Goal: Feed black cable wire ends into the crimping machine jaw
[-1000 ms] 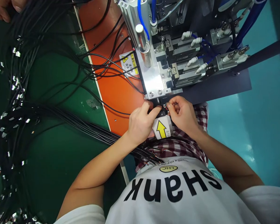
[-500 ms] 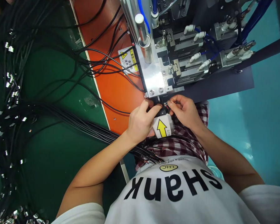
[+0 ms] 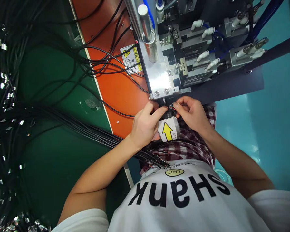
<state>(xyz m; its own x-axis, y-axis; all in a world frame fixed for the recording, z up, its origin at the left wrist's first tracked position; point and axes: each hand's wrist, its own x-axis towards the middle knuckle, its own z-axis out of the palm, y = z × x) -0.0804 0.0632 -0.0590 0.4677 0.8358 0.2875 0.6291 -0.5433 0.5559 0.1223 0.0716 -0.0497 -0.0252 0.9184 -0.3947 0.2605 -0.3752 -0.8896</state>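
Note:
My left hand (image 3: 145,124) is closed in a pinch on a black cable end at the front of the metal machine (image 3: 159,77), just under its silver block. My right hand (image 3: 192,114) pinches the thin coloured wire tips (image 3: 172,107) of that cable from the right. Both sets of fingertips meet at a small black fixture (image 3: 168,114) above a white tag with a yellow arrow (image 3: 168,130). A bundle of black cables (image 3: 91,132) runs from the left under my left forearm to my lap.
Many black cables with metal clips (image 3: 7,96) lie piled on the green table at the left. An orange plate (image 3: 118,90) carries a yellow warning label (image 3: 131,59). Pneumatic cylinders with blue hoses (image 3: 207,58) sit at the machine's right. Teal floor (image 3: 275,112) lies beyond.
Both hands stay pinched at the fixture, barely shifting. The view has drifted, so the machine and the cable pile sit slightly higher and further left in the frame.

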